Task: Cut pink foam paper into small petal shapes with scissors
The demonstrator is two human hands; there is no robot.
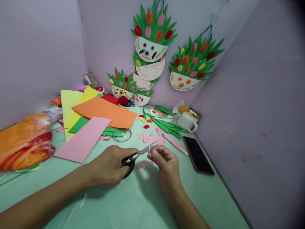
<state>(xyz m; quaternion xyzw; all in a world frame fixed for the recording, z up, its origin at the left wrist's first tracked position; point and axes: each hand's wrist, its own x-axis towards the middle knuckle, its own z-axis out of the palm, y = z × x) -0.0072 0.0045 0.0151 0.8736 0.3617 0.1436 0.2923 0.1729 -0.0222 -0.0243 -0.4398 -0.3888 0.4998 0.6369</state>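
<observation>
My left hand [111, 165] is closed round the black handles of a pair of scissors [133, 160], whose blades point right and stand a little apart. Between the thumb and fingers of my right hand [165, 159] is a small piece of pink paper [151, 150], right at the blades. Thin pink offcuts [144, 166] lie on the table below. Just beyond the hands are several small pink paper rectangles [151, 139] and a pink pen-like stick [175, 144].
Coloured sheets, an orange one [107, 111] on top, lie at the back left near an orange plastic bag [23, 140]. A phone [198, 156] and a white mug [187, 121] stand right. Green paper leaves [166, 126] lie mid-back; paper flower baskets [151, 49] hang on the wall.
</observation>
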